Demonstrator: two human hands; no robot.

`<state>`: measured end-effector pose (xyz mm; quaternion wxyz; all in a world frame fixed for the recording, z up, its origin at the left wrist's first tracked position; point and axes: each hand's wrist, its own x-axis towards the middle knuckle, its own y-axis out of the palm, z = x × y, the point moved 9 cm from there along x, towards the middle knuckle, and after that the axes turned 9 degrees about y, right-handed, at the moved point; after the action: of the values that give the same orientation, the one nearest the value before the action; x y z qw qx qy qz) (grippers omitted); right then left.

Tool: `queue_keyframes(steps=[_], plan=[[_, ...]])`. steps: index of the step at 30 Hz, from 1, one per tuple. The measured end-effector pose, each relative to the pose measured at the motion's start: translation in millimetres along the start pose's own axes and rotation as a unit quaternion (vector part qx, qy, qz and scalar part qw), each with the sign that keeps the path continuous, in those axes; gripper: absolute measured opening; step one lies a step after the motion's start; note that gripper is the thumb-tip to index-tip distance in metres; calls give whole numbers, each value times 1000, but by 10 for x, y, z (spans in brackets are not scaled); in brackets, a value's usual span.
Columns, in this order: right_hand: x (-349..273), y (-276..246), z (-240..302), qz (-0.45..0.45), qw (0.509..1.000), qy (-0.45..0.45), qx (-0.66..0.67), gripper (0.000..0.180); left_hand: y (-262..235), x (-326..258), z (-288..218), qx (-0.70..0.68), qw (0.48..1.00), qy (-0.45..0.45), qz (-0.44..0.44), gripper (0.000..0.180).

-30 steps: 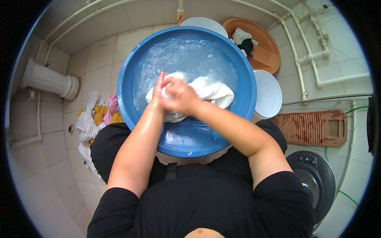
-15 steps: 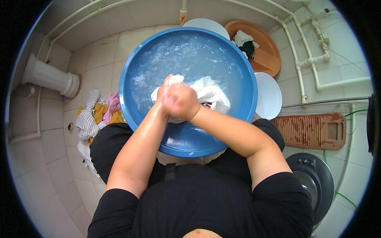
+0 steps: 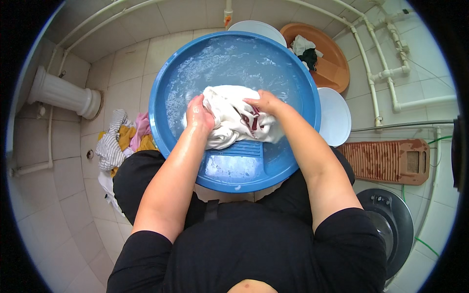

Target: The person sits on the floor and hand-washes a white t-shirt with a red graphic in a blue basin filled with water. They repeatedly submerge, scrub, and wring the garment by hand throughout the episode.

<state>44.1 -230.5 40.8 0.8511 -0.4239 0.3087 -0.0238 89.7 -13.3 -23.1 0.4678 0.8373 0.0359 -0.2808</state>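
Both hands grip the soaked white garment (image 3: 234, 117) in the blue basin (image 3: 166, 78): left hand (image 3: 199, 115) fisted, right hand (image 3: 264, 101) curled over. It looks heavy, limp, slippery; best bunched.

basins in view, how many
4: the blue basin under the hands, a white one behind it, an orange one at back right, another white one on its right. Others may be hidden.

No packages, signs or screens show anywhere in this view. Nothing among the basins, the cloth and the pipes carries a label that can be made out.
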Motion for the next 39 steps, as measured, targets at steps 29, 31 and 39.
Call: queue_keyframes(steps=[29, 31, 39], plan=[[-1576, -297, 1646, -322, 816, -462, 133, 21, 497, -578, 163, 103, 986, -101, 82, 34], [-1934, -226, 1885, -242, 809, -513, 152, 18, 857, -914, 118, -31, 949, -159, 271, 33], [-375, -516, 895, -89, 864, -254, 425, 34, 942, -840, -242, -22, 996, -60, 59, 45]])
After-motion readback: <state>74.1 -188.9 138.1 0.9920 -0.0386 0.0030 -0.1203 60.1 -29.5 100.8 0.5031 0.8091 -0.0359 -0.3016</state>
